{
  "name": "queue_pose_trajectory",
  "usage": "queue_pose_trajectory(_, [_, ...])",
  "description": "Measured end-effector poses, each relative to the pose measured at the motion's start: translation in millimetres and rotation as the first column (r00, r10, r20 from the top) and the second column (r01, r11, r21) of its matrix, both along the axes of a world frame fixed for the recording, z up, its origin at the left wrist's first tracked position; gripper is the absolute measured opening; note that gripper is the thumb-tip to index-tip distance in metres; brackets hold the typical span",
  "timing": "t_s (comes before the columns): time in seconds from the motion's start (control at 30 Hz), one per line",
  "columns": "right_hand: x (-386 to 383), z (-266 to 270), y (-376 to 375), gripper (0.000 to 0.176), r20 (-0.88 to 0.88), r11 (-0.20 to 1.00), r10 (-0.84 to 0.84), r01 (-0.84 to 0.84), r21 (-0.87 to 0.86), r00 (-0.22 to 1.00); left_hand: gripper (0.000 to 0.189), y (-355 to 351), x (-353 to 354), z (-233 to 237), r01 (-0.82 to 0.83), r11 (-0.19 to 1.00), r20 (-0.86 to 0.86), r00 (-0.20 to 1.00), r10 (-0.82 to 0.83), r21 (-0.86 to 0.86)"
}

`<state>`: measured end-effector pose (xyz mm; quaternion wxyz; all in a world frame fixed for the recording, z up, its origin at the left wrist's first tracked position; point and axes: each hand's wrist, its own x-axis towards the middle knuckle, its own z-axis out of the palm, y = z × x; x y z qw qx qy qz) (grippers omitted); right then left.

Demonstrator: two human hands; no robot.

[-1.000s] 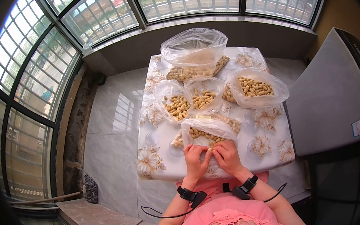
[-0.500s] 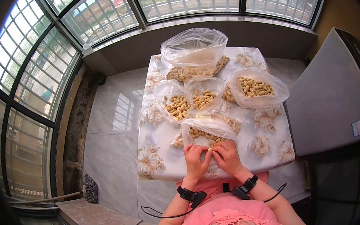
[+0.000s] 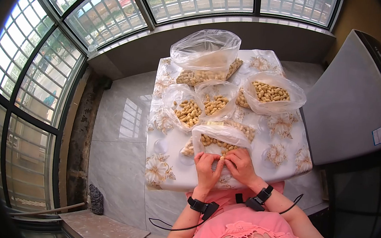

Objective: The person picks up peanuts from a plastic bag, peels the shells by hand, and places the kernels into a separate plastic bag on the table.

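My left hand [image 3: 207, 170] and my right hand [image 3: 240, 165] meet at the near side of an open plastic bag [image 3: 225, 134] of peanuts. Between the fingertips of both hands is a small pale peanut [image 3: 222, 158]. The fingers of each hand are closed in a pinch. Peanuts [image 3: 215, 144] show inside the bag just beyond my hands. Two smaller open bags hold more peanuts [image 3: 188, 112] and peanuts [image 3: 215, 105] behind it.
A large clear bag [image 3: 206, 51] of peanuts stands at the table's back, and another open bag [image 3: 273, 92] is at the right. The flowered tablecloth [image 3: 160, 171] covers the table. A grey appliance [image 3: 352, 102] stands at the right, near the table edge.
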<state>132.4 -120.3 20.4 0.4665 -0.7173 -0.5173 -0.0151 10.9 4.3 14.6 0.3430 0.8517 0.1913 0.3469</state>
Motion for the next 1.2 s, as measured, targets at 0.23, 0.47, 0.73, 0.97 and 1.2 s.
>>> queue_pose_trajectory(0.23, [0.1,0.3,-0.1,0.012,-0.006,1.000,0.000,0.000,0.000,1.000,0.010,0.2,0.3,-0.5,0.000,1.000,0.005,1.000,0.000,-0.003])
queue_pose_trajectory(0.47, [-0.4,-1.6,0.6,0.010,-0.025,1.000,-0.011,0.011,0.004,1.000,0.010,-0.2,0.4,0.4,-0.004,1.000,0.011,1.000,0.004,-0.005])
queue_pose_trajectory(0.73, [-0.3,-1.2,0.5,0.010,-0.021,1.000,-0.010,0.010,0.004,1.000,0.012,-0.2,0.4,1.9,0.004,1.000,0.010,1.000,-0.004,-0.017])
queue_pose_trajectory(0.97, [0.0,-3.0,0.5,0.010,-0.028,1.000,-0.006,0.006,0.004,1.000,0.011,0.7,-0.5,1.5,0.020,1.000,0.010,1.000,-0.020,-0.020])
queue_pose_trajectory(1.2, [-0.8,0.0,0.5,0.009,-0.025,1.000,-0.013,0.013,0.003,1.000,0.009,0.9,-1.1,1.7,0.026,0.999,0.011,1.000,-0.026,-0.036])
